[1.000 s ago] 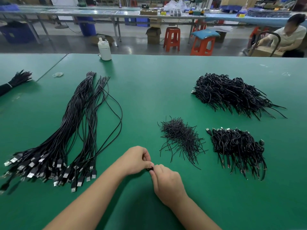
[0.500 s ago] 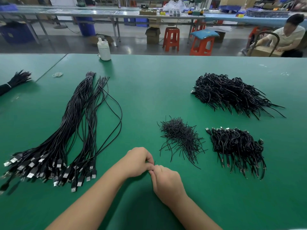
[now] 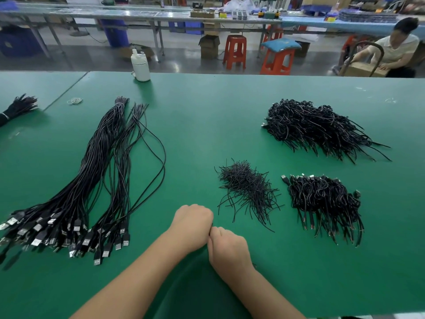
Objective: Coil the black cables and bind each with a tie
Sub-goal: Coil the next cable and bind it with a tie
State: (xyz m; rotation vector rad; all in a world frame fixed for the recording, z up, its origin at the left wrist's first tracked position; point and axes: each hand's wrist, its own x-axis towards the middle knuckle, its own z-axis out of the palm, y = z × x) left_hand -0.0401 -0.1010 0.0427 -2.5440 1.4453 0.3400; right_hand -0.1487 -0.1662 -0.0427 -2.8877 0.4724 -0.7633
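Green covers the desk [image 3: 207, 116]. Straight cables [image 3: 76, 192] wait in a big sheaf at left; ties [image 3: 247, 189] lie mid-desk; bound coils [image 3: 324, 203] pile at right. Left hand [image 3: 192, 223] and right hand [image 3: 226, 248] meet near, each grip curled on something mostly hidden. Much seems left.

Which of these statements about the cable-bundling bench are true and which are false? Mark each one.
1. The loose ties lie between the long uncoiled cables and the near coiled pile. True.
2. The white bottle lies on its side. False: it stands upright.
3. The left hand and right hand meet knuckle to knuckle. True.
4. The long cables' plugs point toward the bottle. False: they lie at the near end.
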